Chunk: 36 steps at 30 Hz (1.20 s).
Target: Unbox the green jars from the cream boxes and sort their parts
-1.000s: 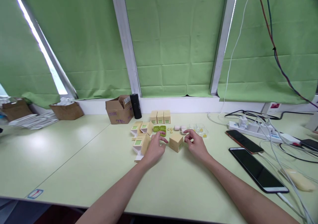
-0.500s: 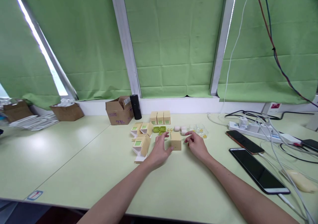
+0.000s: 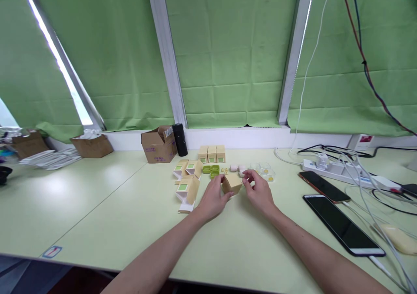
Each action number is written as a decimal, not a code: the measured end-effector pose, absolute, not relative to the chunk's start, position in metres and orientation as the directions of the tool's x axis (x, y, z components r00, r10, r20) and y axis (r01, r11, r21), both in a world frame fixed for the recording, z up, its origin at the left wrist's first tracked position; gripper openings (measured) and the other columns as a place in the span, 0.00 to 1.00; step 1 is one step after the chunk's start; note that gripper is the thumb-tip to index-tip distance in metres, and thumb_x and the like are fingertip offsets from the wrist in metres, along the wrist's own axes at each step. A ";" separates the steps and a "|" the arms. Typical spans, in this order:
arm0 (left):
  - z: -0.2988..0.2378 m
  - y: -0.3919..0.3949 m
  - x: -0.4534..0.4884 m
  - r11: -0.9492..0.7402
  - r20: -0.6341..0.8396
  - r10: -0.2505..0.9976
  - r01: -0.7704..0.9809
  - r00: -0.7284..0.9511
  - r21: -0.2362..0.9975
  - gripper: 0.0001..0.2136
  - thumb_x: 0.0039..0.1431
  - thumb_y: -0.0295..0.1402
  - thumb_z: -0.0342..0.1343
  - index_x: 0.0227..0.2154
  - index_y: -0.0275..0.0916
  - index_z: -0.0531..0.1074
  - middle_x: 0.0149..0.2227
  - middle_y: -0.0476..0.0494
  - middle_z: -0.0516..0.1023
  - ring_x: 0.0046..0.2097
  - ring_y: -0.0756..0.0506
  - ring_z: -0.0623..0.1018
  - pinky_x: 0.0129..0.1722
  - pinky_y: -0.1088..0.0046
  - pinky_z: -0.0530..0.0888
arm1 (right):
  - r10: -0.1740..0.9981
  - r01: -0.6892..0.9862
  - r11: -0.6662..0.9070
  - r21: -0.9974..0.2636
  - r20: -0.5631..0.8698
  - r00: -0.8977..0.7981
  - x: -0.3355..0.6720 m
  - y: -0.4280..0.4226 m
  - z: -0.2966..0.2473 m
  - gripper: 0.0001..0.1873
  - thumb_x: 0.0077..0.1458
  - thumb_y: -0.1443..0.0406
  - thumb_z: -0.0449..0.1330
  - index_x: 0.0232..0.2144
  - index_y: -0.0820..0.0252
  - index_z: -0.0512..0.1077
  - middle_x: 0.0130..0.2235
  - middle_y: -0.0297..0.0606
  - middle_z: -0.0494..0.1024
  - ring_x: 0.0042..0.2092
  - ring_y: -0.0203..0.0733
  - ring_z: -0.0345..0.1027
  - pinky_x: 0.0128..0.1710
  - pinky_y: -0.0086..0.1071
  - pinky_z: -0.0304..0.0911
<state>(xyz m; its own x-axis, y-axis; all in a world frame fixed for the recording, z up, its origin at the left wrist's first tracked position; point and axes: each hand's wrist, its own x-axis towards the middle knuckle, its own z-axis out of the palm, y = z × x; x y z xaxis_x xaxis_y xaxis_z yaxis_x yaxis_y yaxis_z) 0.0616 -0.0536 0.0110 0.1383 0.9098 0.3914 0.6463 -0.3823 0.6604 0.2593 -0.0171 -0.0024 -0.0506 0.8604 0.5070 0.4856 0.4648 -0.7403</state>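
A small tan cardboard box (image 3: 232,184) is tilted and turned just above or on the table. My left hand (image 3: 213,197) is closed on its left side, thumb across the lower front. At its right corner, the bent fingertips of my right hand (image 3: 259,192) pinch the edge. Behind the box lie small green square cases (image 3: 211,170), tiny yellow pieces (image 3: 224,170), pale pink cylinders (image 3: 235,168) and clear round containers (image 3: 266,172) with yellow bits inside. Left of my hands are several opened tan boxes (image 3: 188,190) with green windows and white flaps.
Three closed tan boxes (image 3: 211,154) stand in a row at the back. Beside them are a black cylinder (image 3: 180,140) and a larger cardboard carton (image 3: 159,147). On the right lie two phones (image 3: 342,224), a power strip (image 3: 339,172) and tangled cables.
The small box has gone from standing upright to tilted and turned. My left hand has closed on it, and my right fingers have come in to its right corner.
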 end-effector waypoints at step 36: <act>0.015 -0.070 0.059 -0.561 0.716 0.600 0.826 0.357 0.058 0.18 0.68 0.27 0.51 0.59 0.43 0.61 0.56 0.32 0.72 0.59 0.34 0.74 0.55 0.49 0.75 | 0.604 0.445 0.756 -0.481 0.774 -0.190 0.247 -0.050 0.010 0.28 0.64 0.59 0.56 0.64 0.54 0.57 0.52 0.49 0.75 0.48 0.52 0.74 0.43 0.46 0.74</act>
